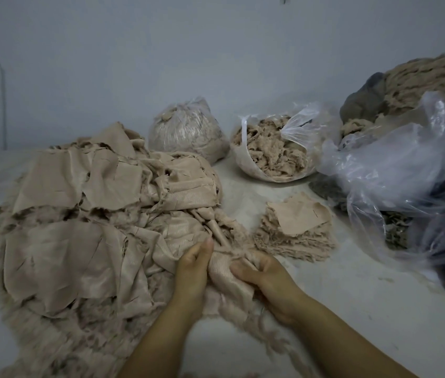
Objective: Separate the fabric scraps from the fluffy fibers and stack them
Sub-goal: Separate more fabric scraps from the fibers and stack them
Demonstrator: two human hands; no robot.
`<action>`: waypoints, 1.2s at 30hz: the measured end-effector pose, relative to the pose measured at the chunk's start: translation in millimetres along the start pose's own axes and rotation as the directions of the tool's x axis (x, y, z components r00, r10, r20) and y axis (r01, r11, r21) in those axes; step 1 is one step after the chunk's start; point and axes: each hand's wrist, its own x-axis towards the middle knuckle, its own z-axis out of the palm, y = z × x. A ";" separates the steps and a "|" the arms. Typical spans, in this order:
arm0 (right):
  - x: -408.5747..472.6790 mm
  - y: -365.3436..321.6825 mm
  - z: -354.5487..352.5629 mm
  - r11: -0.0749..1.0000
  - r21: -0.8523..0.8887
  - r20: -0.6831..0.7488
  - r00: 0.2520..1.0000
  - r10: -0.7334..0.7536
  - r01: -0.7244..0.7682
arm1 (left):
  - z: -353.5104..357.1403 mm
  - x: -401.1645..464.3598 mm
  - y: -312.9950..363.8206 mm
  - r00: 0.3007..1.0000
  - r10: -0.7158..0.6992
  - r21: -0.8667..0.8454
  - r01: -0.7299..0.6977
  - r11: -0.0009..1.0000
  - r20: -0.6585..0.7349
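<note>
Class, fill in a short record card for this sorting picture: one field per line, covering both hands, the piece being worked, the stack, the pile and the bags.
left hand: grips the scrap
right hand: pinches the same scrap
scrap: beige ribbed fabric, fluffy fibers along its edge
stack: beige scraps, right of the pile, beyond the right hand
pile: unsorted beige fabric, left of the hands
open bag: holds fluffy fibers
closed bag: behind the pile
surface: pale, dusted with lint
</note>
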 end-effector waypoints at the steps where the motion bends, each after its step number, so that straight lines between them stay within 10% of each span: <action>1: 0.6 1.1 -0.6 0.995 -0.095 -0.032 0.999 -0.041 0.037 | 0.3 -0.5 -0.5 0.999 -0.012 0.035 0.011 0.999 0.048; 4: 3.2 3.7 -0.1 0.897 -0.426 -0.128 0.974 -0.186 0.115 | 4.7 -4.5 -3.4 0.991 -0.024 0.141 0.006 0.990 0.133; 11: 5.2 5.3 -0.4 0.981 -0.132 -0.250 0.953 -0.171 0.141 | 4.3 -5.0 -2.7 0.963 -0.129 -0.002 0.133 0.991 0.238; 19: 7.9 7.5 -2.4 0.907 -0.399 -0.278 0.925 -0.259 0.134 | -0.4 -8.0 -1.9 0.885 -0.204 0.233 0.112 0.966 0.419; 31: 9.7 3.2 -11.9 0.986 -0.075 -0.410 0.897 -0.164 0.146 | -3.0 -9.0 2.6 0.946 -0.099 0.169 0.047 0.984 0.310; 36: 5.3 6.6 -4.7 0.947 -0.313 -0.236 0.961 -0.147 0.068 | -5.4 -5.4 4.0 0.982 -0.043 0.138 0.018 0.990 0.183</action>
